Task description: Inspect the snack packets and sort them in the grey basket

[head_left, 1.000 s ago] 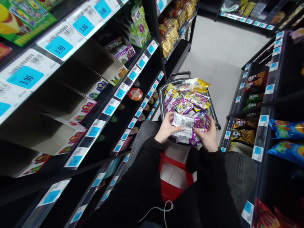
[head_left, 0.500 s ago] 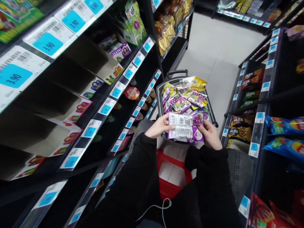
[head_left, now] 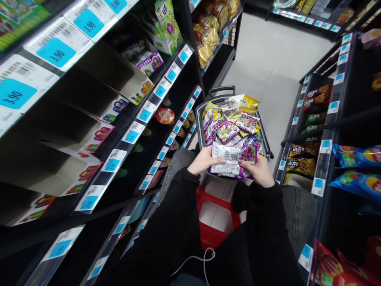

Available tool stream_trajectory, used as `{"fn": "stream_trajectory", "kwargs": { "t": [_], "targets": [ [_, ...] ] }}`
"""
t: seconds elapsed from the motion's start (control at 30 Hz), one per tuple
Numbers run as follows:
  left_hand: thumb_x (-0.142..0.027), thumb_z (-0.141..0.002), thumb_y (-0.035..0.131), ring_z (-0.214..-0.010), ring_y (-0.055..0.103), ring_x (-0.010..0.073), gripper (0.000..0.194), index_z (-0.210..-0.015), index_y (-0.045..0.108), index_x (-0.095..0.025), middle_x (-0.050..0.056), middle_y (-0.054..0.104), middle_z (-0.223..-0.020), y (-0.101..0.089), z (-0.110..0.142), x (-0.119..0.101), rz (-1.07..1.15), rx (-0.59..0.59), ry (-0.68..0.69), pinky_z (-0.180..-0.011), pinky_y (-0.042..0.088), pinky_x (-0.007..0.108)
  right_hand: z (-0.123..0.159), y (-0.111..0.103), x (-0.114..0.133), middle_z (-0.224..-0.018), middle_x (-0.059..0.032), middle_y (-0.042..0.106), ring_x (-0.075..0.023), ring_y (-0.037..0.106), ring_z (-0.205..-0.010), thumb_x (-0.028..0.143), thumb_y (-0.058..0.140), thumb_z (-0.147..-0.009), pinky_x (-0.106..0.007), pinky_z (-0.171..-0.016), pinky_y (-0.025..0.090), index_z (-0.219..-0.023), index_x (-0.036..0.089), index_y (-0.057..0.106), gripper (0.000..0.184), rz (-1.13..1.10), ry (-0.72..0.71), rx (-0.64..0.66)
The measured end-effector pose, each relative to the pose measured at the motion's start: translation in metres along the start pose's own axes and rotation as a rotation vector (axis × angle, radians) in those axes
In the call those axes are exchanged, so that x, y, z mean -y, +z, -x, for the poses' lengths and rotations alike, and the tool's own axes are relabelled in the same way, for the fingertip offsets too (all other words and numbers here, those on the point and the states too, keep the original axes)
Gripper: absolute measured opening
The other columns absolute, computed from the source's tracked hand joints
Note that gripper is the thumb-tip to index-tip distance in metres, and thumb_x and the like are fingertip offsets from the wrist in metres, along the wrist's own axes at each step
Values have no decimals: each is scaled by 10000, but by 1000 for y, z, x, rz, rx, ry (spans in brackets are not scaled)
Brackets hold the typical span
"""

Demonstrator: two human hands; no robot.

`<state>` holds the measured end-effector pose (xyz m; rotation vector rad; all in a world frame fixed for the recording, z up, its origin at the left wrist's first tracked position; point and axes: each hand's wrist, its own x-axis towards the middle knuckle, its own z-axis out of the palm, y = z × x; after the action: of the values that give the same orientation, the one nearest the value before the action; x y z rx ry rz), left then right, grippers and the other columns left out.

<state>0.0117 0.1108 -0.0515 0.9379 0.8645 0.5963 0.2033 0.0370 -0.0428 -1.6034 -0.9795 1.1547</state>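
Note:
Between my two hands is a purple and white candy bag (head_left: 228,153), its printed back with a barcode turned up and grapes pictured at its right end. My left hand (head_left: 204,161) grips the left end, thumb lying across the top. At the right end, my right hand (head_left: 259,170) pinches it with the thumb on the printed side. Fingers under the bag are hidden. Just beyond and beneath it, a grey shopping basket (head_left: 200,123) holds a heap of purple, yellow and blue candy bags (head_left: 228,129).
On the left, shelves carry open cardboard display boxes (head_left: 89,139) and blue price tags (head_left: 111,165). Gold-wrapped packs (head_left: 208,43) sit farther back. Blue snack bags (head_left: 357,157) lie on the right shelf. A red stool-like frame (head_left: 205,230) is between my legs, near a white cord (head_left: 196,258).
The bag was gripped nearer its ends half a second ago; now both thumbs lie farther in on its back. The view has shifted slightly. The basket's contents look the same.

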Motion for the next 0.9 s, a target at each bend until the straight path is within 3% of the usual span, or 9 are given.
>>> {"fn": "stream_trajectory", "kwargs": {
  "t": [0.1,0.2,0.37,0.43,0.53,0.63,0.7,0.77,0.9],
  "targets": [
    [-320,-456,818,-944,622,301,479,-865,686,-109,155,677,-986,-9,4,-2,148,151,-25,-854,442,406,5,-2,12,-756,-39,713,-227,652,-720,412,740,-609,-401,-735,510,-771,208,700,263,-109,-123,3],
    [-455,-427,798,-1050,571,348,613,-921,698,-106,214,607,-1130,-12,9,-5,305,400,-133,-868,431,409,10,-6,26,-784,-55,724,-264,647,-868,509,680,-661,-451,-831,476,-727,256,725,265,-196,-314,177],
    [-303,-463,826,-816,644,237,515,-925,683,-125,125,687,-916,0,10,-2,102,585,-387,-770,474,348,15,-13,38,-928,-51,710,-299,474,-1191,464,703,-656,-487,-987,362,-495,275,683,249,-79,-354,296],
    [-283,-483,822,-716,629,181,397,-812,683,-111,76,692,-796,6,8,0,10,558,-377,-735,473,313,14,-19,35,-1087,-28,661,-285,476,-1192,407,720,-656,-461,-999,358,-523,262,684,200,-72,-280,232],
    [-294,-531,799,-672,597,140,326,-768,676,-107,26,677,-728,9,6,0,-122,500,-305,-698,459,264,11,-32,24,-1163,-36,620,-237,579,-1053,441,598,-755,-419,-905,445,-903,282,693,237,-199,-92,121],
    [-291,-534,796,-646,569,123,307,-755,679,-113,-4,662,-706,7,5,-4,-316,578,-283,-643,436,225,10,-41,13,-1019,-63,661,-186,646,-806,461,572,-748,-343,-707,519,-1161,246,564,466,-209,148,327],
    [-291,-543,790,-637,557,117,291,-752,681,-119,-16,650,-688,4,4,-6,-393,654,-280,-625,423,214,10,-40,8,-930,-49,668,-175,643,-756,388,688,-649,-313,-672,522,-1177,206,537,578,-74,232,542],
    [-289,-548,785,-640,554,118,290,-757,677,-119,-22,639,-678,0,2,-5,-406,665,-270,-623,417,214,9,-35,6,-903,-31,671,-187,641,-806,306,748,-576,-319,-724,521,-1127,190,546,599,43,224,581],
    [-270,-498,805,-627,551,118,339,-753,660,-99,-10,627,-672,-6,-7,5,-392,335,-216,-609,412,221,3,-24,0,-875,-51,678,-212,635,-824,289,718,-589,-366,-766,510,-940,152,585,399,141,185,314]
  ]
}}
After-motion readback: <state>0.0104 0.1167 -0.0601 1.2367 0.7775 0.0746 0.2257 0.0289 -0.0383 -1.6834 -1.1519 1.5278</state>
